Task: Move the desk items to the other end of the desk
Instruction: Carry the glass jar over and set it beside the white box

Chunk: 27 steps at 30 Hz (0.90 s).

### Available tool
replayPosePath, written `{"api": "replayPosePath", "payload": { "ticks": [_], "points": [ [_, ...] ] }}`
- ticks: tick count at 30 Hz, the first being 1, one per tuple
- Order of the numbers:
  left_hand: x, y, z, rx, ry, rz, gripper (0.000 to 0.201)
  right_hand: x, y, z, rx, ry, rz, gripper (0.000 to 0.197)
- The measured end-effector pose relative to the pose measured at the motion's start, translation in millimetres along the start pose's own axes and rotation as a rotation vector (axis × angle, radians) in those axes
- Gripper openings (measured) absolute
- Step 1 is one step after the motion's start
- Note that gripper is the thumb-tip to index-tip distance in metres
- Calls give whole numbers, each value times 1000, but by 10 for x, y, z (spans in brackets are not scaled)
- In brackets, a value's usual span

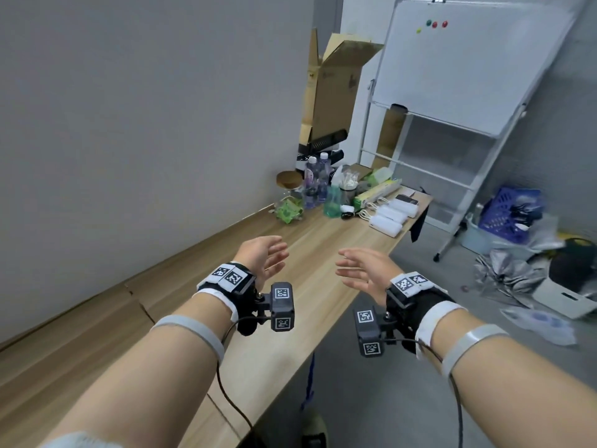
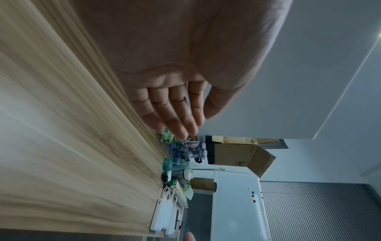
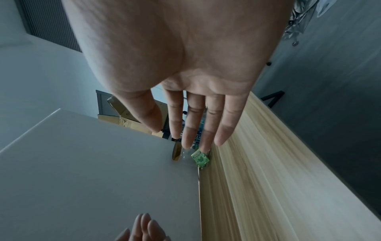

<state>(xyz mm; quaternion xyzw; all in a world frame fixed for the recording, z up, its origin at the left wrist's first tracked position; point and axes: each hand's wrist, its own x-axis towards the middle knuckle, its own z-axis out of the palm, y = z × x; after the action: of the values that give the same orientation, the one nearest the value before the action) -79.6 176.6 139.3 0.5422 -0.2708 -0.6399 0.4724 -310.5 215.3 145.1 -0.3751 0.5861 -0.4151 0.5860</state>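
Both hands are hanging in the air above the near stretch of the wooden desk [image 1: 290,321], palms turned toward each other. Left hand [image 1: 263,257] is showing relaxed, straightened fingers and is grasping nothing; the left wrist view confirms the fingers [image 2: 171,114] are lying together and extended. Right hand [image 1: 365,270] is likewise released, fingers [image 3: 195,124] spread and holding nothing. Judged from this posture, the hands are being carried ready for a two-handed pick-up, not yet engaged.

Beneath and ahead of the hands the desk top is running bare toward the far end, giving room for travel. Its left edge is butting against the grey wall [image 1: 145,108]; its right edge is dropping to the floor, so anything carried should be kept inboard.

At the far end the desk items are standing crowded together, well apart from both hands: a glass jar with a wooden lid [image 1: 288,195] holding green packets nearest the wall, two clear water bottles [image 1: 317,179] just behind it, a green spray bottle [image 1: 332,202], a cup of white sticks [image 1: 348,185], a long green box [image 1: 378,190], and a row of white power banks [image 1: 392,215] lying near the right edge. The power banks are the likeliest to be knocked off.

Beyond the desk a cardboard box [image 1: 336,88] and a whiteboard [image 1: 468,66] are standing.
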Motion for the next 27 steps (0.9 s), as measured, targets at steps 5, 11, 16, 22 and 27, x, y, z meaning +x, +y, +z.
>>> {"api": "replayPosePath", "payload": {
  "ticks": [5, 11, 16, 22, 27],
  "points": [
    [943, 68, 429, -38, 24, -10, 17, 975, -281, -268, -62, -15, 24, 21],
    [1841, 340, 832, -67, 73, -21, 18, 1931, -739, -529, -154, -25, 86, 23],
    [2427, 554, 1039, 6, 93, 1, 30, 2614, -941, -650, -199, -82, 168, 25],
    [3143, 776, 1153, 350, 207, 88, 84, 3580, -897, -551, -240, -209, 266, 28],
    [3833, 924, 1296, 657, 440, 137, 106, 4471, -804, -446, -293, -362, 360, 30]
  ]
}}
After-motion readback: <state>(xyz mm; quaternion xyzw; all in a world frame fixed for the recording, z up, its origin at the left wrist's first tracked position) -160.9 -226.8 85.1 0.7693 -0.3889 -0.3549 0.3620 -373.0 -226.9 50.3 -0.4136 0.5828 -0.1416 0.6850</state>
